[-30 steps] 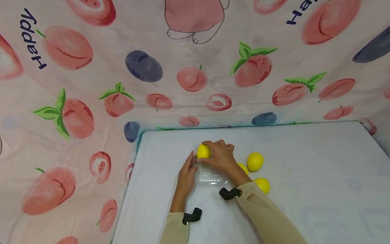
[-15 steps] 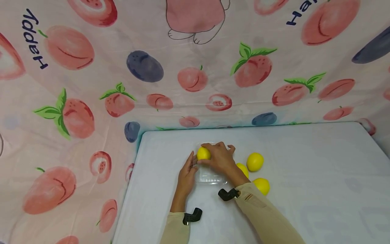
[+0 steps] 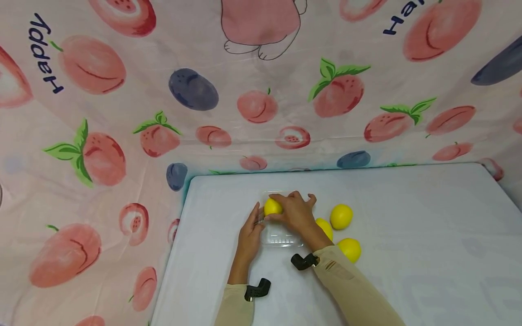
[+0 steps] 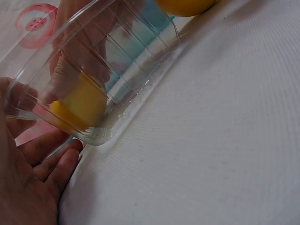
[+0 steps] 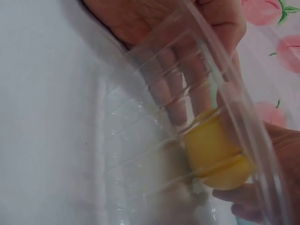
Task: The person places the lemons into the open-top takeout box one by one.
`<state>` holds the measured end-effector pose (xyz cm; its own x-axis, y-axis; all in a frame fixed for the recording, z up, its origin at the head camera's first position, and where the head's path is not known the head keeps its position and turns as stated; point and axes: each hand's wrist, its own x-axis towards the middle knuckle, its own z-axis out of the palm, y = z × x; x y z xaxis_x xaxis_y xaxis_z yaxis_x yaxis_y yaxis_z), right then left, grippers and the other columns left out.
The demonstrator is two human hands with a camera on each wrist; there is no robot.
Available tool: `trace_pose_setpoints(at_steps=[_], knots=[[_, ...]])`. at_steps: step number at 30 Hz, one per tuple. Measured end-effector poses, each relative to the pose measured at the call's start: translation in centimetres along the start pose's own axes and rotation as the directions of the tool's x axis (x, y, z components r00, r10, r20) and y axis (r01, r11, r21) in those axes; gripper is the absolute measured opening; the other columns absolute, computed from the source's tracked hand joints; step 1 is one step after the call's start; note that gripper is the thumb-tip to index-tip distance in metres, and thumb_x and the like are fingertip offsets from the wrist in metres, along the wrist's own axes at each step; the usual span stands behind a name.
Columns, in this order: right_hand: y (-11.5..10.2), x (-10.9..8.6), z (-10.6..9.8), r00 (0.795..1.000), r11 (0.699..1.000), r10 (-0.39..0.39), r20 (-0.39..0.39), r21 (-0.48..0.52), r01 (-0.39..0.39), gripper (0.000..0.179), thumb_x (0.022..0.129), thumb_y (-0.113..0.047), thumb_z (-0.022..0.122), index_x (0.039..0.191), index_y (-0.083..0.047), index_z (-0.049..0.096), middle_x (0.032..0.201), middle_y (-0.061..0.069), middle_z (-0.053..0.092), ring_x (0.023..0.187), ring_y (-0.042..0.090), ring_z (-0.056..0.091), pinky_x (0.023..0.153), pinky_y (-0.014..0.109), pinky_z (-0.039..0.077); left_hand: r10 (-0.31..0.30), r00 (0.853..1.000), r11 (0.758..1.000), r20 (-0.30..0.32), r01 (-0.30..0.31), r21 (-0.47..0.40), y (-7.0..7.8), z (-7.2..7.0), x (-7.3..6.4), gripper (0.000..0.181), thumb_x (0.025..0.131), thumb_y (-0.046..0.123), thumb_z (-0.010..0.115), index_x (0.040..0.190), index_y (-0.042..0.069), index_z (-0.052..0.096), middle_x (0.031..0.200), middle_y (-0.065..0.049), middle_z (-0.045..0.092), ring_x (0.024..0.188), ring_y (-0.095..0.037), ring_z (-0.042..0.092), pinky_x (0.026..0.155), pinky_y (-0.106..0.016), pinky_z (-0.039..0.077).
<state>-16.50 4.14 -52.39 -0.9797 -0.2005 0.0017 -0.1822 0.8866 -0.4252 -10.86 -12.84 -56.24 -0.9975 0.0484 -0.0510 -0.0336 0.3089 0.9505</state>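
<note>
A yellow lemon (image 3: 272,208) is between the thumb and fingers of my right hand (image 3: 297,212), inside the left part of a clear plastic container (image 3: 281,238). Through the ribbed wall, both wrist views show this lemon (image 4: 80,105) low in the container. My left hand (image 3: 249,237) holds the container's left side, thumb at the rim. Its fingers lie along the outside of the wall, as the right wrist view shows through the plastic (image 5: 140,122). The right hand and forearm cover part of the container in the head view.
To the right of the container lie three more lemons: one (image 3: 341,216) farther back, one (image 3: 325,228) partly behind the right wrist, and one (image 3: 350,250) beside the sleeve. The white table (image 3: 428,235) meets a fruit-print cloth (image 3: 261,149) at its back and left edges.
My right hand has shifted slightly toward me, and the lemon has come down a little with it. The left hand, the container and the other lemons stay in place.
</note>
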Motion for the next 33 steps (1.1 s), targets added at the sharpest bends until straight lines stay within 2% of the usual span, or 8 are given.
trace_pose_setpoints(at_steps=[7, 13, 21, 27, 33], knots=[[0.0, 0.0, -0.2, 1.000, 1.000, -0.004, -0.011, -0.010, 0.004, 0.081, 0.075, -0.068, 0.076, 0.143, -0.026, 0.059, 0.119, 0.002, 0.076, 0.117, 0.030, 0.056, 0.108, 0.077, 0.014, -0.006, 1.000, 1.000, -0.009, 0.006, 0.000, 0.1, 0.1, 0.0, 0.061, 0.103, 0.015, 0.046, 0.160, 0.031, 0.034, 0.154, 0.006, 0.051, 0.139, -0.022, 0.052, 0.118, -0.053, 0.038], [-0.1, -0.2, -0.6, 1.000, 0.999, -0.005, -0.006, -0.045, 0.004, 0.082, 0.075, -0.071, 0.073, 0.141, -0.025, 0.060, 0.123, 0.002, 0.075, 0.118, 0.032, 0.057, 0.109, 0.079, 0.013, -0.005, 1.000, 1.000, -0.005, 0.005, -0.015, 0.3, 0.1, -0.1, 0.060, 0.103, 0.016, 0.047, 0.160, 0.028, 0.034, 0.155, 0.004, 0.051, 0.139, -0.023, 0.052, 0.118, -0.054, 0.037], [-0.4, -0.6, -1.6, 1.000, 0.998, -0.018, -0.022, -0.055, 0.017, 0.082, 0.074, -0.072, 0.074, 0.140, -0.025, 0.061, 0.118, 0.000, 0.076, 0.118, 0.032, 0.058, 0.108, 0.080, 0.014, 0.005, 1.000, 1.000, -0.016, -0.005, -0.007, -0.1, 0.0, 0.0, 0.060, 0.103, 0.016, 0.048, 0.160, 0.028, 0.035, 0.154, 0.005, 0.052, 0.138, -0.023, 0.054, 0.117, -0.055, 0.038], [-0.2, -1.9, -3.5, 0.999, 1.000, 0.024, -0.038, 0.000, -0.024, 0.081, 0.075, -0.072, 0.074, 0.139, -0.023, 0.063, 0.117, 0.003, 0.077, 0.121, 0.032, 0.058, 0.108, 0.079, 0.012, 0.002, 1.000, 1.000, -0.015, -0.002, -0.010, 0.0, 0.1, 0.0, 0.061, 0.103, 0.014, 0.047, 0.160, 0.029, 0.034, 0.154, 0.004, 0.053, 0.137, -0.024, 0.054, 0.116, -0.055, 0.039], [0.3, -3.4, -5.7, 0.997, 0.995, 0.050, -0.055, 0.088, -0.045, 0.070, 0.084, -0.065, 0.071, 0.139, -0.022, 0.062, 0.122, 0.004, 0.075, 0.125, 0.033, 0.055, 0.111, 0.076, 0.012, -0.006, 1.000, 1.000, -0.019, 0.006, 0.001, 0.1, 0.1, 0.0, 0.061, 0.102, 0.013, 0.047, 0.161, 0.028, 0.034, 0.154, 0.004, 0.052, 0.137, -0.024, 0.054, 0.116, -0.055, 0.039]])
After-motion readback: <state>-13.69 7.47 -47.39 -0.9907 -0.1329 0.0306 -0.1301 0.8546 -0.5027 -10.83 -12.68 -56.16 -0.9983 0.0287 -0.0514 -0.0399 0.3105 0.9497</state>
